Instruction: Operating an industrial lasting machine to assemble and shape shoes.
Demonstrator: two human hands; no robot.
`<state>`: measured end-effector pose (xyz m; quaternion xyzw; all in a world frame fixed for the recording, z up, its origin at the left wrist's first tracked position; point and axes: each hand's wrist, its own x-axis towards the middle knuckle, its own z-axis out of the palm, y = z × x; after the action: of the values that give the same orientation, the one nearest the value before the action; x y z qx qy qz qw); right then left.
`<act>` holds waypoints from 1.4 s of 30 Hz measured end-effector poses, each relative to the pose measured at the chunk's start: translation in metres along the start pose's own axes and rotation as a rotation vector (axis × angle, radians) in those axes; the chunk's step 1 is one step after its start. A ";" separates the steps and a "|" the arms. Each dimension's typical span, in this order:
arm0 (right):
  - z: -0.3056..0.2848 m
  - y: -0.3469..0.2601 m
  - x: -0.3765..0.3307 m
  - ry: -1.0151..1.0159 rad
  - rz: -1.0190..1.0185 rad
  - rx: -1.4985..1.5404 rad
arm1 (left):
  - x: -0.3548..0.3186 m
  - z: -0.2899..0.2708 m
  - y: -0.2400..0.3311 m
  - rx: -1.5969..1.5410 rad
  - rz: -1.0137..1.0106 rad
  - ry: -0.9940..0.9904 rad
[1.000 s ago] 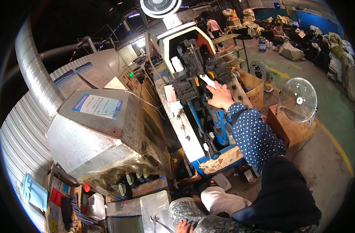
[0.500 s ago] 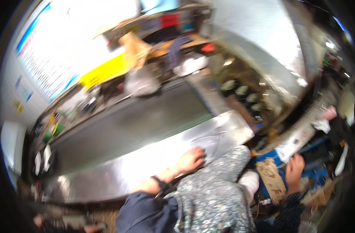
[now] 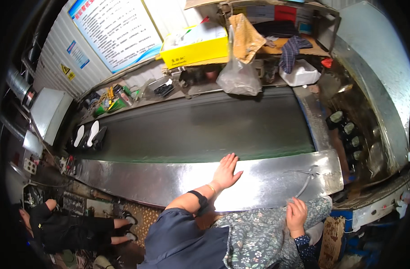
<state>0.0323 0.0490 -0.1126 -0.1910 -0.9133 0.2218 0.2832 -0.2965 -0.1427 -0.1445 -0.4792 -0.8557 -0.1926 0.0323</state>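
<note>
My left hand (image 3: 228, 171) lies palm down with fingers stretched, on the shiny metal ledge (image 3: 178, 184) by the edge of a dark conveyor belt (image 3: 205, 125). Nothing shows in its grip. My right hand (image 3: 296, 217) is raised over my flower-patterned lap, its fingers loosely bent and apart. A thin grey cord-like thing (image 3: 307, 184) lies bent on the ledge, and its lower end comes down to the right fingertips. Whether they touch it is hard to tell. On the belt's left end sits a pair of black shoes (image 3: 93, 135) with white insoles.
Behind the belt are a yellow box (image 3: 195, 50), a hanging plastic bag (image 3: 241, 80), a white tub (image 3: 302, 73) and small bottles (image 3: 124, 96). Several dark shoe-like things (image 3: 348, 130) stand at right. A person in black (image 3: 72, 231) is at lower left.
My right hand has come left from above the blue thing at the right to the cord-like thing. My left hand now lies flatter, fingers stretched toward the belt. The view has swung and sharpened.
</note>
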 end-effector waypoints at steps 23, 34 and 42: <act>-0.017 0.000 -0.022 0.100 0.009 0.110 | 0.212 -0.076 0.049 -0.576 -0.238 0.285; -0.063 0.004 -0.051 -0.048 0.039 0.113 | -0.029 0.006 0.085 -0.014 0.511 -0.326; -0.292 0.092 -0.095 0.127 0.061 -0.612 | -0.057 0.005 0.066 -0.046 0.440 -0.261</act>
<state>0.3014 0.1666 0.0157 -0.3080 -0.9120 -0.0674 0.2623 -0.2097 -0.1565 -0.1429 -0.6751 -0.7233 -0.1371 -0.0480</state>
